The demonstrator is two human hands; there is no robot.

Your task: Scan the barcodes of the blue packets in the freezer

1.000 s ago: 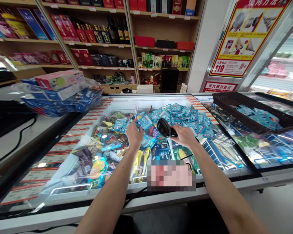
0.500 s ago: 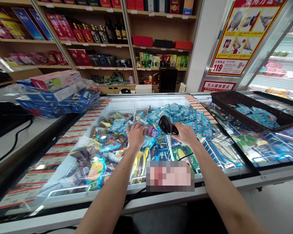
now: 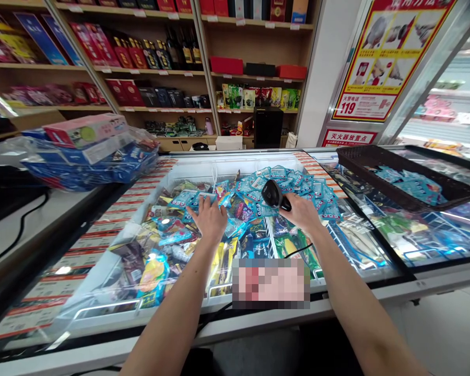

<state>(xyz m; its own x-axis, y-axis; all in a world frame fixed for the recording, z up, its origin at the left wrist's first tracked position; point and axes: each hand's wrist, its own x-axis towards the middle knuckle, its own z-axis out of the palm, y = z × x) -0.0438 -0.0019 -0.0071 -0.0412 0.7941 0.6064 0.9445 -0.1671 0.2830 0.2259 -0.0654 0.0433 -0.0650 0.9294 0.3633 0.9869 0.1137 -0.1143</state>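
Note:
I am reaching into an open chest freezer point(image 3: 235, 159) full of wrapped frozen snacks. My left hand point(image 3: 209, 218) lies flat with fingers spread on light-blue packets point(image 3: 196, 198) near the middle of the heap. My right hand point(image 3: 302, 213) grips a black handheld barcode scanner point(image 3: 274, 195), its head pointing left and down over the pile of blue packets point(image 3: 293, 185) on the freezer's far right side. A black cable point(image 3: 297, 251) runs from the scanner toward me.
A black mesh basket point(image 3: 360, 162) with more blue packets rests on the glass lid of the neighbouring freezer at right. Bagged blue and pink boxes point(image 3: 90, 151) sit on the counter at left. Shelves of boxed goods and bottles point(image 3: 160, 52) line the back wall.
My left hand let go of the blue packet it held up and dropped flat onto the heap, shifting slightly left. The scanner hand moved a little up and to the right.

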